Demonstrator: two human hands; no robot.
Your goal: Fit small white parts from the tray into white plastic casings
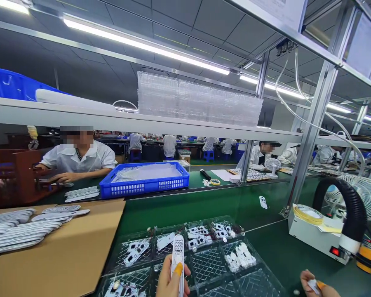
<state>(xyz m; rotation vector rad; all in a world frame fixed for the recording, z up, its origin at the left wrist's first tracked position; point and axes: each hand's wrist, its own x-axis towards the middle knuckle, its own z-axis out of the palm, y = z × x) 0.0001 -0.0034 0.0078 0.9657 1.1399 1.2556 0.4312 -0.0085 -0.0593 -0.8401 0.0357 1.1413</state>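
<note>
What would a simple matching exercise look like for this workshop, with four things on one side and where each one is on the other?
Things:
1. White remote control
2. Blue plastic crate
3. Pile of white remote controls
4. Small white part

Places:
A. On a brown cardboard sheet
B. Pinched in the right hand
C. On the green workbench
D. Held in the left hand

Right pairs: 1-D, 2-C, 3-A, 4-B.
</note>
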